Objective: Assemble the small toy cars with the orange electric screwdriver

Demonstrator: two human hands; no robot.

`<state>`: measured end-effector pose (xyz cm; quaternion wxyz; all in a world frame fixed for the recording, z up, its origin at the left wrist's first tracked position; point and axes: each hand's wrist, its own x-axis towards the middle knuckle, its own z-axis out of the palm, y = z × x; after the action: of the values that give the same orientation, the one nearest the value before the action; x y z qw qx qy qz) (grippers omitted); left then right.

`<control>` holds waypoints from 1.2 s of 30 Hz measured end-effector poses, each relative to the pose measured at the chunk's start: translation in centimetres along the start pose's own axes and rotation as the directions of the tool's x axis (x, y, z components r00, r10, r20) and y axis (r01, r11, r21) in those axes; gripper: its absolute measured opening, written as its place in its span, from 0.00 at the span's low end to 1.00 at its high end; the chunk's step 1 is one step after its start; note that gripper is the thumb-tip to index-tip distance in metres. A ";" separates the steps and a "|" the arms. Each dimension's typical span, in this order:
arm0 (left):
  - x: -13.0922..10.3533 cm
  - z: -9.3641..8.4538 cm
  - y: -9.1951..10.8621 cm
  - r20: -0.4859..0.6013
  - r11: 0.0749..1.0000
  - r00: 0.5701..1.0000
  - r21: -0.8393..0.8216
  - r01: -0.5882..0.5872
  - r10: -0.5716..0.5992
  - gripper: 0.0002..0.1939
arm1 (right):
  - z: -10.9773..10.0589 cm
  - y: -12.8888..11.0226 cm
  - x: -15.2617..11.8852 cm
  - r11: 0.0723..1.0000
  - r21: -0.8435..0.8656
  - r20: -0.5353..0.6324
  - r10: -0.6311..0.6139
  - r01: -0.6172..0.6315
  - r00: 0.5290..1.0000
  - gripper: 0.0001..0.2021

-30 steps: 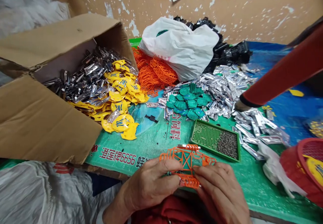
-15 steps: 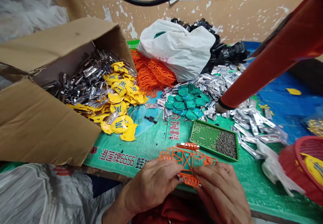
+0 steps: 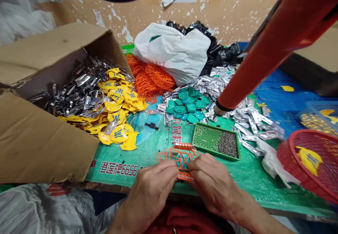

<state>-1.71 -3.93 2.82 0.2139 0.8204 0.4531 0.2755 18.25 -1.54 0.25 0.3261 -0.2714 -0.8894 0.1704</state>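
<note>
Low at the table's front edge, an orange plastic lattice frame (image 3: 181,156) lies between my two hands. My left hand (image 3: 155,183) pinches its near left side with fingers pressed together. On its right side, the fingers of my right hand (image 3: 210,181) are closed over the bars; the thumb is mostly hidden. Just beyond the frame is a green perforated tray (image 3: 203,139) with many small screws (image 3: 228,144) heaped at its right end. Above the tray hangs a red tool or tube (image 3: 253,54) with a black ring near its lower tip.
A cardboard box (image 3: 47,139) spills dark chrome parts and yellow printed pieces (image 3: 123,132) at left. Green pieces (image 3: 188,103), silver parts (image 3: 253,121), orange frames (image 3: 153,81) and a white bag (image 3: 174,51) lie behind. A red basket (image 3: 293,160) stands at right.
The view has shifted to the right. My right hand has turned and now grips the orange frame's right side from higher up; my left hand keeps its hold.
</note>
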 end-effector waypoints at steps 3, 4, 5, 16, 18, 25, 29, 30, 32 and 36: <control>-0.2 -0.2 0.5 -0.085 0.980 0.993 0.190 -0.067 0.084 0.10 | 0.3 -0.2 0.3 0.999 -0.037 -0.084 -0.028 0.025 0.996 0.08; -0.3 -0.2 0.5 -0.097 0.969 0.989 0.232 -0.086 0.111 0.10 | 0.4 -0.3 0.3 0.999 -0.042 -0.103 -0.032 0.027 0.994 0.08; -0.4 -0.2 0.6 -0.095 0.961 0.987 0.259 -0.099 0.128 0.10 | 0.6 -0.4 0.2 0.998 -0.048 -0.118 -0.033 0.028 0.992 0.08; 0.0 -0.3 0.6 0.016 0.946 0.978 0.252 -0.204 0.207 0.11 | 1.2 -0.9 -0.4 0.981 -0.189 -0.257 0.002 -0.052 0.966 0.04; 0.1 -0.5 0.3 0.020 0.950 0.976 0.226 -0.214 0.215 0.11 | 1.1 -1.0 -0.2 0.977 -0.199 -0.322 0.004 -0.072 0.947 0.02; 0.3 -0.8 -0.8 0.070 0.980 0.980 0.049 -0.192 0.188 0.12 | 1.4 -1.5 0.2 0.988 -0.098 -0.347 0.080 -0.121 0.934 0.02; 0.4 -0.8 -0.7 0.092 0.986 0.982 -0.014 -0.165 0.166 0.14 | 1.4 -1.2 0.1 0.991 -0.004 -0.257 0.128 -0.133 0.958 0.05; 0.5 -0.8 -0.6 0.098 0.988 0.983 -0.020 -0.156 0.157 0.14 | 1.3 -1.1 0.2 0.992 0.005 -0.238 0.123 -0.125 0.964 0.05; 0.6 -0.8 -0.4 0.101 0.990 0.984 -0.025 -0.142 0.144 0.14 | 1.1 -1.0 0.3 0.995 0.003 -0.215 0.094 -0.096 0.972 0.06; 0.5 -1.0 -0.3 0.119 0.990 0.983 -0.048 -0.132 0.137 0.12 | 0.4 -1.1 0.8 0.999 0.004 -0.161 0.054 -0.055 0.985 0.06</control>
<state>-2.29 -3.26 3.56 0.2383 0.8600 0.3771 0.2477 17.00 -1.98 0.87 0.3920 -0.3086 -0.8524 0.1564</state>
